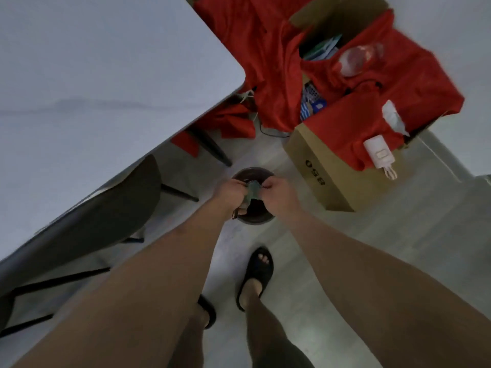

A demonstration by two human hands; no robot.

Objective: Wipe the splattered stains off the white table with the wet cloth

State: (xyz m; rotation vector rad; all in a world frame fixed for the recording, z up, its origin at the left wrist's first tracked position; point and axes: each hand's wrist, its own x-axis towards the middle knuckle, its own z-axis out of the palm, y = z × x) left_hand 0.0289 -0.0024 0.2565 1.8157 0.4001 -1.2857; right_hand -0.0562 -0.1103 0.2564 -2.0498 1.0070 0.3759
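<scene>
A small green cloth is bunched between both my hands, above a dark round bucket that stands on the floor. My left hand grips the cloth's left end with curled fingers. Gripping its right end is my right hand. The white table fills the upper left of the view, its rounded corner towards the bucket. No stains are discernible on its surface from here.
A dark chair is tucked under the table's near edge. Cardboard boxes draped with red cloth stand on the floor at the right. My feet in black sandals are just behind the bucket.
</scene>
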